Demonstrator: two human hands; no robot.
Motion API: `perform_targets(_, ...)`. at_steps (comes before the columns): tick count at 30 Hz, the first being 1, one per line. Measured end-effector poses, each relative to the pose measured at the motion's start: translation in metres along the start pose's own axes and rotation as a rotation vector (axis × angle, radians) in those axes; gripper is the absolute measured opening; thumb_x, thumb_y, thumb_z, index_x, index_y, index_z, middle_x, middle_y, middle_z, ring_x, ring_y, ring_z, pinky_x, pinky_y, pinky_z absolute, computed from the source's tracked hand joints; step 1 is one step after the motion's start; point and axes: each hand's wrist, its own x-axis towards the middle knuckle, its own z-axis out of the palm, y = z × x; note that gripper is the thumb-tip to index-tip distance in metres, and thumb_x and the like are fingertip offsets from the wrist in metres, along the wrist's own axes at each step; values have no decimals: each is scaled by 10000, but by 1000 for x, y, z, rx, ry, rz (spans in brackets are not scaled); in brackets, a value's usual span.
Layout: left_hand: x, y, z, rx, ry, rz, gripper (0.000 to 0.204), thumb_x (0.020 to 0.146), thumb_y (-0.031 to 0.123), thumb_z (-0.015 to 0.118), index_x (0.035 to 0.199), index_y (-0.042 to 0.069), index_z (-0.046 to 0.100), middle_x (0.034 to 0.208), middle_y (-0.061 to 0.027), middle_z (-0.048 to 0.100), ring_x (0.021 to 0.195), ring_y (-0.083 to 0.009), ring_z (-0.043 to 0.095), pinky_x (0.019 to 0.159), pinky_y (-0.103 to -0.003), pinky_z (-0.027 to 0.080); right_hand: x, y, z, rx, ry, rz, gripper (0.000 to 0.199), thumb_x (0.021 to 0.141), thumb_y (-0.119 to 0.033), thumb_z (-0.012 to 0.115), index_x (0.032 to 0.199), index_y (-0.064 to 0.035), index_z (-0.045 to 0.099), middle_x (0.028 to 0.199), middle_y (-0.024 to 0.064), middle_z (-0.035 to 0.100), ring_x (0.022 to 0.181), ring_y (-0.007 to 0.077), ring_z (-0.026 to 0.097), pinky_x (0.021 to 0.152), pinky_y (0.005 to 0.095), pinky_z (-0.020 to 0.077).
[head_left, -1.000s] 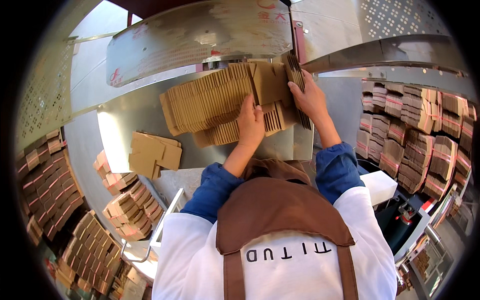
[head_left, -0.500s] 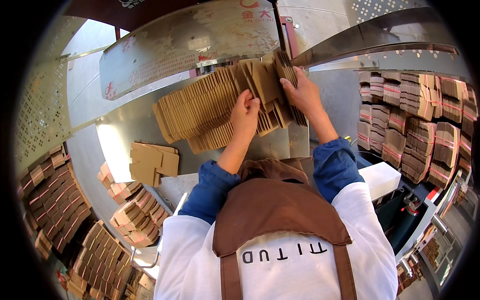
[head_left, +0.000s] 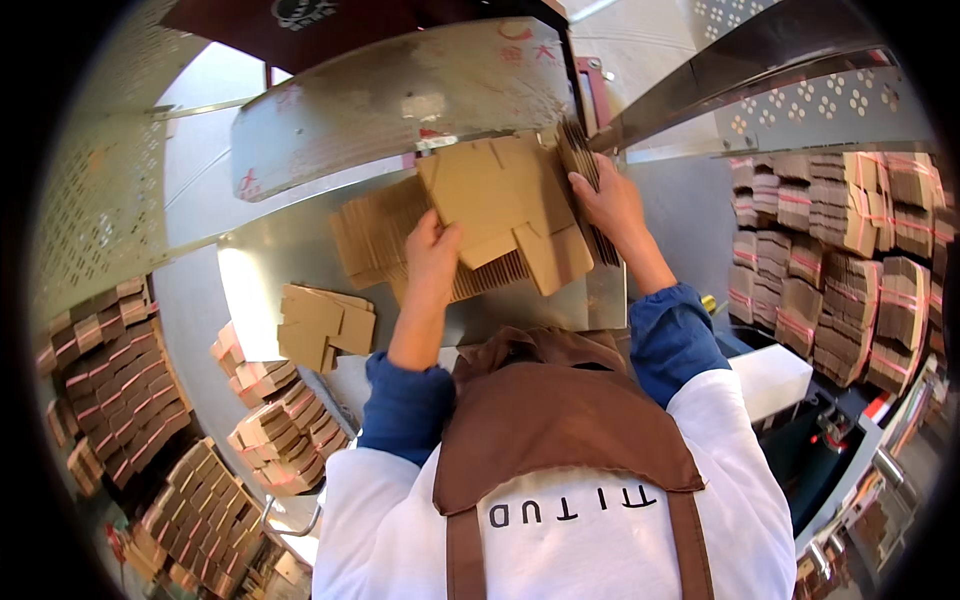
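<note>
A flat brown cardboard blank with slots and flaps [head_left: 478,195] lies tilted over a leaning row of similar blanks [head_left: 372,232] on the metal table [head_left: 605,300]. My left hand [head_left: 432,250] is closed on the blank's near left edge, thumb and fingers pinching it. At the row's right end, my right hand [head_left: 612,208] is wrapped on the edge of a thin upright stack of cardboard blanks [head_left: 578,155]. Part of the row is hidden beneath the tilted blank. Nearer the table's left front rests a small loose pile of blanks [head_left: 326,326].
A scuffed metal panel [head_left: 390,95] rises behind the table, with a dark slanted beam [head_left: 740,85] at far right. Strapped cardboard bundles [head_left: 800,270] are piled on the right, and more bundles [head_left: 125,385] on the left. A white box [head_left: 770,385] sits by my right elbow.
My left hand has moved left, drawing the blank over flat so its broad face covers much of the row. My right hand stays at the upright stack. The view has shifted slightly.
</note>
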Motion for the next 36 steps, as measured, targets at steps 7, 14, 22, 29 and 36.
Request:
perform_targets(7, -105, 83, -56, 545, 49, 870, 348, 792, -98, 544, 1102, 53, 586, 1148, -104, 661, 1127, -281, 597, 982, -394, 436, -11, -56, -23, 533, -218, 25, 620, 930, -550, 513, 1201, 5, 556, 1058, 139, 645, 933, 258, 635, 807, 377, 512)
perform_targets(14, -148, 72, -77, 1212, 216, 1249, 250, 827, -41, 592, 1008, 130, 619, 1310, -155, 577, 1316, -385, 435, 1127, -532, 241, -28, -85, -41, 1267, -982, 131, 356, 964, -347, 555, 1138, -41, 607, 990, 8, 654, 859, 68, 624, 687, 199, 509)
perform_targets(22, -153, 37, -118, 462, 370, 899, 346, 920, -7, 542, 1265, 3, 515, 1375, -189, 493, 1205, -278, 533, 910, -306, 467, -89, -114, -32, 1239, -815, 14, 295, 948, -176, 585, 1214, -51, 559, 1015, -37, 628, 873, 21, 585, 711, 155, 461)
perform_targets(29, -164, 36, -148, -74, 338, 521, 394, 941, 0, 518, 1330, -1, 456, 1199, -92, 568, 1018, -147, 569, 885, -281, 471, -134, -145, -5, 1199, -744, 46, 330, 996, -305, 517, 1208, -58, 568, 1046, -29, 618, 899, 51, 572, 766, 199, 458)
perform_targets(36, -175, 0, -176, -504, 198, 465, 306, 952, 9, 504, 1257, 15, 507, 1162, -69, 587, 1056, -141, 554, 943, -294, 453, -178, -161, 27, 1359, -809, 125, 441, 1016, -379, 454, 1293, -46, 534, 1217, 58, 608, 1077, 149, 590, 903, 302, 502)
